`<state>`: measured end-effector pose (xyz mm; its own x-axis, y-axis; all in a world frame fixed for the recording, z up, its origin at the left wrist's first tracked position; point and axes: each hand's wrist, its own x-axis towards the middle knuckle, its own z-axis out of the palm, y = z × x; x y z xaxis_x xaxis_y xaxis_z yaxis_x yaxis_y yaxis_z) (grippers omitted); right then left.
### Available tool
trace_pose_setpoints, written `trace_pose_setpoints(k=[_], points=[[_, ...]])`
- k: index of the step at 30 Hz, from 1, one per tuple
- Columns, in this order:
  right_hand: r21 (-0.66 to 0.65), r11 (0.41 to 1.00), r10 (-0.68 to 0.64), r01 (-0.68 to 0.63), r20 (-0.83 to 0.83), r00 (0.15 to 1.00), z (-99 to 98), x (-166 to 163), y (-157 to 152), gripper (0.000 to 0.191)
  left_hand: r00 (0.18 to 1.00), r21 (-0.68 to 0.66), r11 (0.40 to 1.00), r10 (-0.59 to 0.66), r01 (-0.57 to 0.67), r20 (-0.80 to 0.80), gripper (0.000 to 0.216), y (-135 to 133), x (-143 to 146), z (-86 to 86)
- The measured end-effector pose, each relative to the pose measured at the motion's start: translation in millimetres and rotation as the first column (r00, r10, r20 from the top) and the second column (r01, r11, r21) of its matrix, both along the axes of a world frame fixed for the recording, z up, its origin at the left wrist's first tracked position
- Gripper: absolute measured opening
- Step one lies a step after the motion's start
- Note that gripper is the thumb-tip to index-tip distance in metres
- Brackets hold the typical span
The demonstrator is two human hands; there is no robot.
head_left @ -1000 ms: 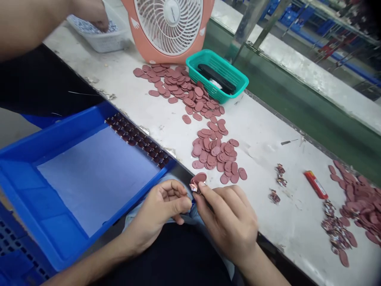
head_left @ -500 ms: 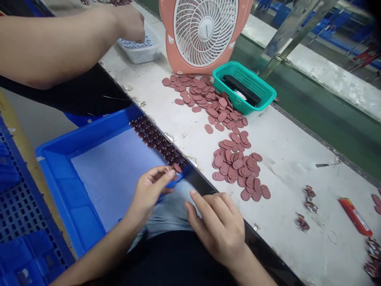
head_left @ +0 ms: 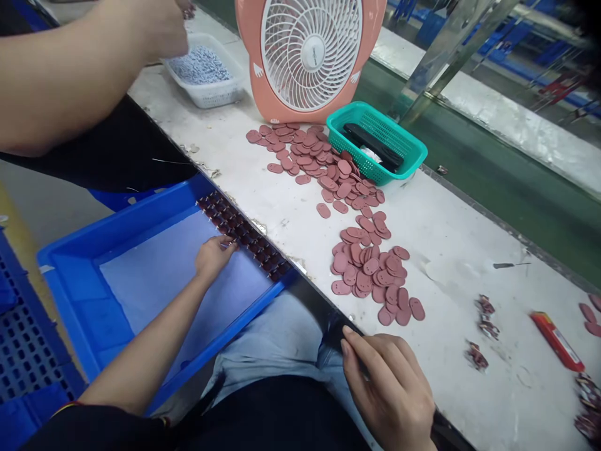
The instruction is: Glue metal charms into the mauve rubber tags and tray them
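Note:
My left hand point(head_left: 214, 258) reaches into the blue tray point(head_left: 66, 250). Its thumb and fingertips are pinched on a small dark red oval piece point(head_left: 233, 241), at the near side of several rows of similar dark red pieces point(head_left: 256, 241) along the tray's table-side edge. The fingers partly hide the held piece. Over the table's front edge, my right hand point(head_left: 392, 379) is loosely curved, index finger stretched forward and thumb beneath; nothing shows in it. Nearest to it on the table is a pile of loose reddish-brown oval pieces point(head_left: 370, 269).
A pink fan point(head_left: 312, 56) and a green basket point(head_left: 413, 169) with a black object stand at the back. Farther left, another person's arm point(head_left: 84, 75) passes near a white basket point(head_left: 206, 94). Small assembled bits point(head_left: 477, 356) and a red-yellow packet point(head_left: 556, 341) lie right.
My left hand has moved forward and left with the piece, from above the tray's near corner to the rows. My right hand has drawn back to the right. The other person's arm shifted left.

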<state>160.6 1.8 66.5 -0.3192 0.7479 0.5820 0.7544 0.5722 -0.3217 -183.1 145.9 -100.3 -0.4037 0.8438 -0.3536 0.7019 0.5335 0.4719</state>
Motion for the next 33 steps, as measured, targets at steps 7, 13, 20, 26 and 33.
trace_pose_setpoints(k=[7, 13, 20, 26, 33], points=[[0.015, 0.996, -0.093, 0.092, 0.065, 0.994, 2.6, 20, -2, 0.023, 0.995, -0.017, 0.999, -0.047, 0.046, -0.084, 0.032, 4, -2, -4.4], [0.132, 0.975, -0.197, 0.179, 0.143, 0.970, 10.8, 53, -3, 0.020, 0.986, 0.051, 0.998, -0.013, 0.022, -0.168, 0.036, 5, -12, 1.9], [0.245, 0.895, -0.425, 0.374, 0.204, 0.882, 13.8, 93, -9, 0.021, 0.977, 0.045, 0.997, -0.051, 0.062, -0.205, 0.034, 17, -24, -0.2], [0.245, 0.864, -0.489, 0.440, 0.200, 0.849, 10.5, 104, -12, 0.017, 0.975, 0.047, 0.997, -0.056, 0.068, -0.215, 0.033, 18, -27, -1.8], [0.179, 0.780, -0.624, 0.600, 0.147, 0.767, 9.2, 114, -8, 0.017, 0.984, 0.135, 0.990, -0.003, 0.027, -0.176, 0.031, 10, -23, 0.5]])
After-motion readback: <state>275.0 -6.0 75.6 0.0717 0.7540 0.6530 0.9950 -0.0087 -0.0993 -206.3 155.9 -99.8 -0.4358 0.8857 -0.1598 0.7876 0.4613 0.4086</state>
